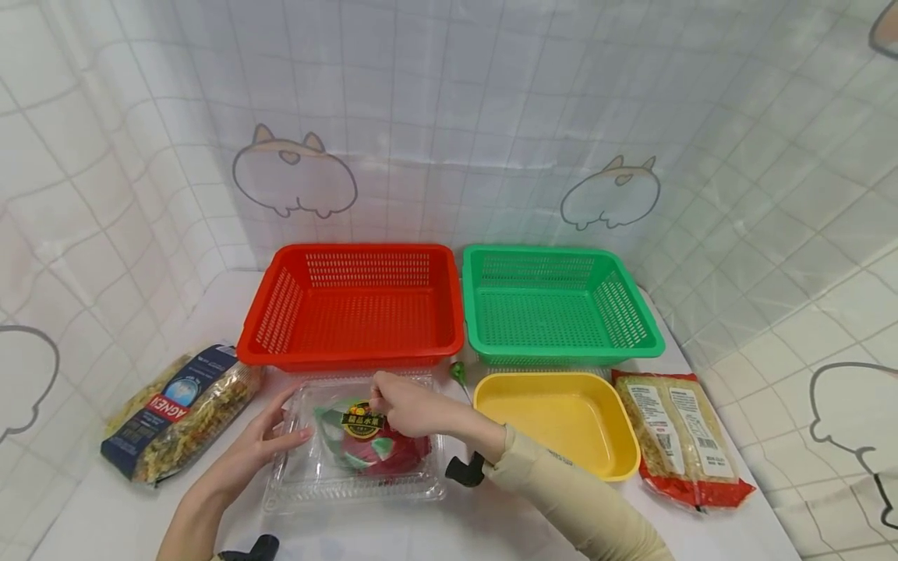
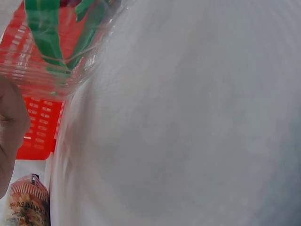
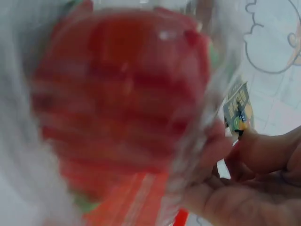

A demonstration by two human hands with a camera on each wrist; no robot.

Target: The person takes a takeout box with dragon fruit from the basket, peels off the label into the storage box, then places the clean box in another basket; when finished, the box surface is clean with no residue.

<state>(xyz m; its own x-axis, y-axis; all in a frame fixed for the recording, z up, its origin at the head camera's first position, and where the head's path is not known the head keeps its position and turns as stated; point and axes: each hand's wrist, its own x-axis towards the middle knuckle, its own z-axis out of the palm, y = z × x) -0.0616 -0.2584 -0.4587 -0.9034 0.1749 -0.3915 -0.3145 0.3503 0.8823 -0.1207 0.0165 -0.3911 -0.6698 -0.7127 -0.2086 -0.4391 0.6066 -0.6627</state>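
Observation:
A clear plastic clamshell box lies in front of me, with a red dragon fruit with green scales inside. A black and gold sticker label is on its lid. My left hand grips the box's left side, thumb over the lid. Above the box, my right hand has curled fingers and pinches the label's right edge. The right wrist view has the label at the thumb and fingertips, with the dragon fruit blurred behind the plastic.
Behind the box stand a red basket and a green basket. A yellow tub is to the right, beside a red-edged bag of pale food. At left lies a bag of twisted pasta. A green-tipped item sits between the baskets.

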